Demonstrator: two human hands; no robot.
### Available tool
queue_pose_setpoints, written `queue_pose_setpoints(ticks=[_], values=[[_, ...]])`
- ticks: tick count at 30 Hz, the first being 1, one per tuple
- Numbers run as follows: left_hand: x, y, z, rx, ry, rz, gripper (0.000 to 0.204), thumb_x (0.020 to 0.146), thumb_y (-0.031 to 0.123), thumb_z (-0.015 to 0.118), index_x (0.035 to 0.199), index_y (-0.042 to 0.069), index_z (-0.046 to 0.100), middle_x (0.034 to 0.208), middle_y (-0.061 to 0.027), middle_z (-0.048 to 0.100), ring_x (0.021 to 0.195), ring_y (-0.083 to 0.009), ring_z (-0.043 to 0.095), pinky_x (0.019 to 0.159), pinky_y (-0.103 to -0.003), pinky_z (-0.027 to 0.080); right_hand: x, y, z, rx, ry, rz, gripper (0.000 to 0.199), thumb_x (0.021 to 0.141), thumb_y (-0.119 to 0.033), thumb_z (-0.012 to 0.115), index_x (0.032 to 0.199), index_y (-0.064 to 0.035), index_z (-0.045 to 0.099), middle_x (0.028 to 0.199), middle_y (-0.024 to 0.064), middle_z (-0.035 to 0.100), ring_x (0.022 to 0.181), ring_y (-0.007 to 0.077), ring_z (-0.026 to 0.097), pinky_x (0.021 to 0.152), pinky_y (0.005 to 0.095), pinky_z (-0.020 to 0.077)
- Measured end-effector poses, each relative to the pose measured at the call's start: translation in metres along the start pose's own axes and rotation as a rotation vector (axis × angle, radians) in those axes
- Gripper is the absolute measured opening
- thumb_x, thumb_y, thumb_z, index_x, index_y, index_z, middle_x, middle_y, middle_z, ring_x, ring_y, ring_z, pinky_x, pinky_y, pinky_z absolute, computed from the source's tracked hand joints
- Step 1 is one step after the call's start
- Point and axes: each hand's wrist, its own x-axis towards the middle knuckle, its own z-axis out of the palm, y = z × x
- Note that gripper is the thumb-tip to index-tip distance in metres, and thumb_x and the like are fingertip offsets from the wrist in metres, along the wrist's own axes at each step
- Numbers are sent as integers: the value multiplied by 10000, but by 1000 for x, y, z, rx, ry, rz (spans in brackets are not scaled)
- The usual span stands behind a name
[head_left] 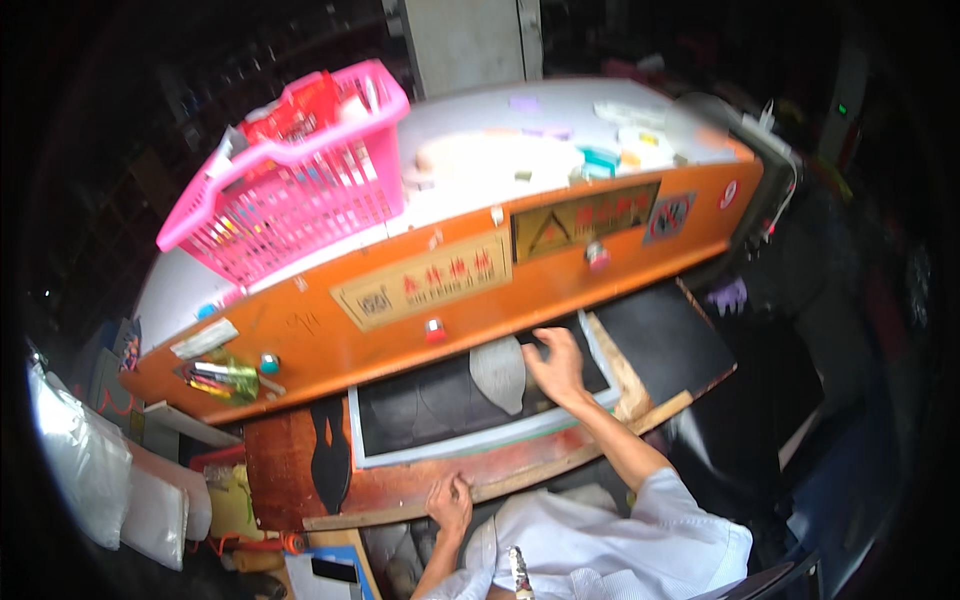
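While the right hand is reaching under the orange press, the points below are applying.

Right hand: it is lying flat on the dark mat, fingers spread loosely, pinching nothing, tips pointing toward the press opening.

Grey piece: it is lying on the mat just left of the right hand, touching or nearly touching the thumb side; which one cannot be told.

Left hand: it is resting on the near edge of the wooden counter, fingers curled over the edge, holding nothing loose.

Technique: in my judgement the piece is best being slid flat with the palm, keeping it square to the mat's pale border and the fingertips clear of the press head.

Red buttons: they are sitting on the press front, above the mat, untouched.

Surroundings: a pink basket is standing on the press top at the left; white bags are lying at far left.
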Motion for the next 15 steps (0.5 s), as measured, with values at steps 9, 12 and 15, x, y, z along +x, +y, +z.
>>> queue_pose_setpoints(ticks=[9,12,15], values=[[103,-1,36,-15,0,-189,194,890,157,640,880,37,792,781,-183,735,783,-370,702,759,-491,548,131,2,-106,64,232,-132,231,927,-146,740,793,-31,592,733,103,583,639,291,570,620,428,463],[132,-1,41,8,9,-133,208,878,153,627,883,18,786,765,-194,723,813,-385,691,779,-498,546,85,24,-109,161,99,-86,169,939,-159,721,849,-31,657,766,123,631,707,297,644,671,424,509],[152,2,41,37,21,-167,203,857,171,645,873,29,789,742,-175,717,791,-373,686,776,-496,544,32,47,-88,128,-30,-37,143,928,-158,713,881,-26,686,816,150,673,782,331,676,718,438,526]])
